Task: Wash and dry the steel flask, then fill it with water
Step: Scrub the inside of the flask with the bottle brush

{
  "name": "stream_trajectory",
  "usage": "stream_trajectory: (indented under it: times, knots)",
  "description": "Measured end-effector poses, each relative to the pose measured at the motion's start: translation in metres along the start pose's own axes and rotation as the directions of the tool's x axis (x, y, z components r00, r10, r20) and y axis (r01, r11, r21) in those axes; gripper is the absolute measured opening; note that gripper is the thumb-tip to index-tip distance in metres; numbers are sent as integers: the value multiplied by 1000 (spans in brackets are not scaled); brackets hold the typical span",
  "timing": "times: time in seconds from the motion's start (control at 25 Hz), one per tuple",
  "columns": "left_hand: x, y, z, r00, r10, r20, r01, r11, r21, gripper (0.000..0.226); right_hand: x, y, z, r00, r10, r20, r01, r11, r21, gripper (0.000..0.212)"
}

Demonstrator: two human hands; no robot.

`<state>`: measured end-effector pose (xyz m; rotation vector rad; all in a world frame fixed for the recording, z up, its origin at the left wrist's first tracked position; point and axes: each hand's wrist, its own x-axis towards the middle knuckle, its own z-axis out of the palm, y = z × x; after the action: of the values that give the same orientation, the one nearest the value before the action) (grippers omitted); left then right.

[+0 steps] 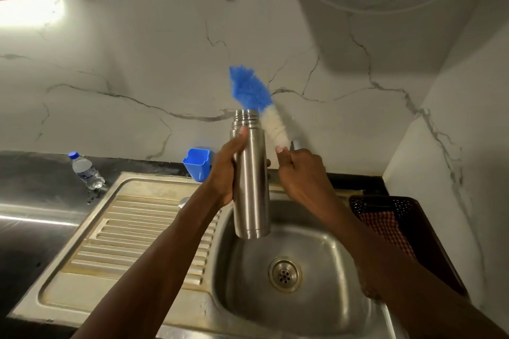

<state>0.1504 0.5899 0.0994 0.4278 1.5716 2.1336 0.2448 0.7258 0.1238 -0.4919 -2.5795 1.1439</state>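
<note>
Steel flask [251,173], frame centre, upright above sink basin [316,250]. Left hand [224,170] wraps its mid-body; right hand [300,170] pinches bottle brush [264,110]. Rigid, likely slippery when wet; mid-body grip suits.

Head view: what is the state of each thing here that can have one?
steel flask: uncapped, upright, held over the sink.
bottle brush: outside the flask, bristles up.
left hand: grips the flask.
right hand: grips the brush handle.
plastic bottle: capped, on the counter.
sink: drain unplugged, no standing water.
</note>
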Motion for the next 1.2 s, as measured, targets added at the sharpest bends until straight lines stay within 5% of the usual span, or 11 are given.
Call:
stream_trajectory:
  times: [0.12,0.28,0.4,0.48,0.68,0.84,1.04,1.2]
  knots:
    - [8,2,-1,999,21,-31,-16,991,133,111,-2,-2,-4,1000,-27,-15,26,999,-34,36]
    - [8,2,-7,995,101,-9,-99,981,165,64,3,-13,-9,999,30,19,-29,999,-31,41]
    - [6,1,-4,992,89,95,-102,984,145,54,14,-18,-13,995,104,15,-104,995,5,55]
    - [5,3,-6,994,75,78,-82,992,99,52,-1,-13,-11,994,100,43,-101,995,26,46]
    - [4,9,-3,991,103,90,-125,950,286,99,0,-20,-16,988,107,115,-116,991,71,44]
    - [15,22,-15,959,243,146,-281,881,379,77,-2,-14,-18,985,108,132,-115,993,42,46]
    - [9,16,-12,929,248,274,-363,748,556,45,10,-13,-21,976,149,158,-155,988,26,47]
    - [19,17,-20,951,273,143,-301,724,620,38,-7,0,-20,973,146,177,-153,988,24,57]
